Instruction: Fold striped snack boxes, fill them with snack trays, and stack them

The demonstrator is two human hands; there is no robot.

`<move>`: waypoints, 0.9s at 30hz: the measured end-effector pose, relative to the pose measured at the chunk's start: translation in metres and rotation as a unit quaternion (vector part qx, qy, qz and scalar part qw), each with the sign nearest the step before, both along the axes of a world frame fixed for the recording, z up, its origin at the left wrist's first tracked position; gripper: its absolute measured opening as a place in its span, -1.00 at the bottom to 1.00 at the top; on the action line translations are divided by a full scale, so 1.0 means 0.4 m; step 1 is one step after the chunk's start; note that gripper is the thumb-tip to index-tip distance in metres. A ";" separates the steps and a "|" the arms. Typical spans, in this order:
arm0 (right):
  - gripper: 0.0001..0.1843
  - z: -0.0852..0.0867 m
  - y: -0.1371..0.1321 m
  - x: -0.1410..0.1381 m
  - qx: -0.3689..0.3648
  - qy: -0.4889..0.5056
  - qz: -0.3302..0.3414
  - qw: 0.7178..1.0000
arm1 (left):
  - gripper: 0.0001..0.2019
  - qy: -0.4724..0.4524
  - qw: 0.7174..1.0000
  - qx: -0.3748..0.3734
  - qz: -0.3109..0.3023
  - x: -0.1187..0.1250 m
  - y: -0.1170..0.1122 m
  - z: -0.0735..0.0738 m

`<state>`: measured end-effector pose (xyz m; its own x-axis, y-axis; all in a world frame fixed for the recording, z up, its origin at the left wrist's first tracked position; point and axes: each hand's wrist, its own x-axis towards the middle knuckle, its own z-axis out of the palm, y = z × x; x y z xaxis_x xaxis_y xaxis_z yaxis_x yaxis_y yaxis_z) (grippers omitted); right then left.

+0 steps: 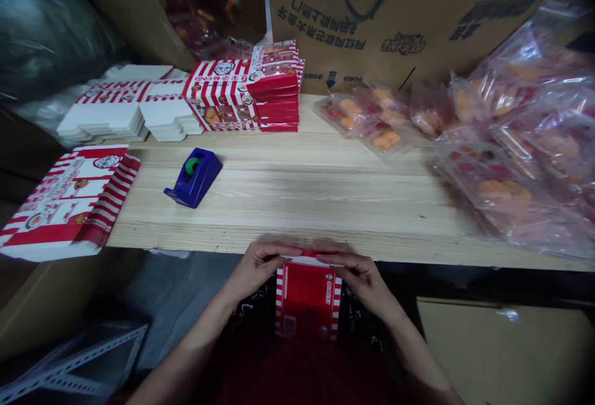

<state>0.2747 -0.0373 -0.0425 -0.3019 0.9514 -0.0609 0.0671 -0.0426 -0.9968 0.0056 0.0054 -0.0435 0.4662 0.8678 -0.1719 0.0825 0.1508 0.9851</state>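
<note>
Pinching the red box (pixel 307 296) by its upper left corner, the left hand (pixel 255 268) was level with the right hand (pixel 360 271), which pinched the right corner; neither was nearer. The box lay between them at the desk's (pixel 302 200) near edge, long axis apparently toward the person. Its barcode-like patch and white lettering were illegible; inverted Chinese characters marked the carton (pixel 409 14) beyond.

On the pale wood surface (pixel 297 197) before you, a blue tape dispenser (pixel 201 180) stands toward your left and clear plastic packets (pixel 511 138) heap at your right, with a printed cardboard carton (pixel 395 14) behind, while a perforated metal frame (pixel 77 360) shows at lower left and brown cardboard (pixel 502 355) at lower right.
</note>
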 end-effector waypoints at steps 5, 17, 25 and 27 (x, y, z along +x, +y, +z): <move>-0.76 0.051 0.016 0.025 -0.025 -0.016 0.059 0.998 | -0.75 -0.001 0.993 -0.020 -0.112 -0.021 0.022 0.053; -0.74 0.040 0.090 0.019 -0.093 0.013 0.074 0.993 | -0.69 0.059 0.984 0.077 -0.151 0.003 0.086 0.059; -0.83 0.037 0.061 -0.012 -0.194 0.080 -0.004 0.978 | -0.77 0.034 0.991 0.042 -0.121 0.007 0.069 0.061; -0.77 0.038 0.039 -0.029 -0.224 0.109 -0.019 0.968 | -0.77 0.044 0.991 0.047 -0.115 0.002 0.062 0.064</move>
<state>0.2631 -0.0219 -0.0273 -0.3190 0.8553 -0.4082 -0.1533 -0.4716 -0.8684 0.0062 0.0304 -0.0179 0.6408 0.7543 -0.1429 0.1892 0.0252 0.9816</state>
